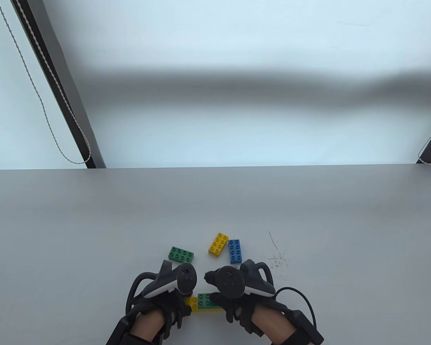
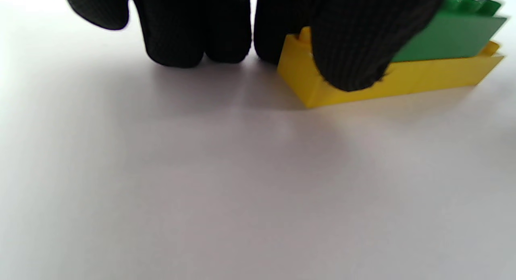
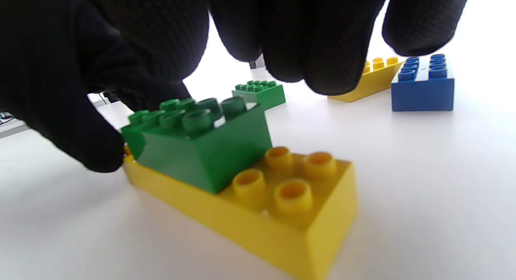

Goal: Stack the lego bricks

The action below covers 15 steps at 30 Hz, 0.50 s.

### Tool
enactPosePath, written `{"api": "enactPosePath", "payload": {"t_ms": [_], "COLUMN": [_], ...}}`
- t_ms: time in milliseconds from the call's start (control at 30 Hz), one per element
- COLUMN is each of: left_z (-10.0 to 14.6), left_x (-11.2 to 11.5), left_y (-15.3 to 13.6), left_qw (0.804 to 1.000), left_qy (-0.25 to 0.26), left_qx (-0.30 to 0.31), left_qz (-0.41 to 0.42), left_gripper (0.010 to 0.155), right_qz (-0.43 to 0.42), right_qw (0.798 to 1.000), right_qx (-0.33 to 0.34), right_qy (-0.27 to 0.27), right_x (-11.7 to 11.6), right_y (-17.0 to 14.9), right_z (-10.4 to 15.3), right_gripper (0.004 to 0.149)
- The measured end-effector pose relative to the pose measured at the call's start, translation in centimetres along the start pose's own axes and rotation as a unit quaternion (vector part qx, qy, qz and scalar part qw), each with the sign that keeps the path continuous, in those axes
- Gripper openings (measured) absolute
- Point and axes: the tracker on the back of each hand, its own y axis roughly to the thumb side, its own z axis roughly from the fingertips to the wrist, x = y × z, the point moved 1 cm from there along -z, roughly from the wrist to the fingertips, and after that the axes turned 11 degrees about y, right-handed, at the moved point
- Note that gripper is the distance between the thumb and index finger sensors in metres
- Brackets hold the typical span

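Table view, lower centre of frame: both gloved hands sit close together on the worktop (image 1: 57,222), w/ a two-brick stack between them. Stack = long yellow brick (image 1: 193,303) flat on the worktop, short green brick (image 1: 204,300) seated on its studs.

Left hand (image 1: 165,291): in the left wrist view the thumb tip (image 2: 350,50) presses the near side of the yellow base brick (image 2: 403,84) at its end, overlapping the green brick (image 2: 451,40). One finger goes down behind that end, so the hand pinches the base brick. Remaining fingers (image 2: 197,34) are pressed together, tips on or just above the worktop (image 2: 242,191) beside the brick; contact cannot be told.

Right hand (image 1: 233,291): in the right wrist view the thumb (image 3: 72,123) touches the far-left end of the stack, at the seam between green brick (image 3: 209,151) and yellow base (image 3: 282,215). The other fingers (image 3: 322,38) hang curled above the stack, apart from the green studs. Four yellow studs stay uncovered at the near-right end of the base.

Loose bricks, table view, above the hands:
- green brick (image 1: 181,254), upper left of the left hand;
- yellow brick (image 1: 218,244) and blue brick (image 1: 235,251), just beside each other, above the right hand.

A patch of dark scribble marks (image 1: 277,257) lies on the worktop, right of the blue brick.
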Motion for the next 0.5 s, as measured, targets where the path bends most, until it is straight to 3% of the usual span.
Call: {"api": "enactPosePath", "payload": {"t_ms": [267,500], "left_z": [-0.3,-0.4], "left_x": [0.0,-0.1], "left_y": [-0.2,-0.3], "left_qw": [1.000,1.000], "left_qy": [-0.015,-0.022], "left_qx": [-0.001,-0.001], "left_qz": [0.010,0.014], "left_gripper": [0.064,0.064], "right_qz": [0.087,0.148], "right_qw": [0.996,0.988], "right_qx": [-0.026,-0.034], "right_qy": [0.008,0.023], "right_x": [2.0,1.9], "right_y": [-1.7,-2.3], "right_z": [-3.6,-6.7], "right_gripper": [0.071,0.075]}}
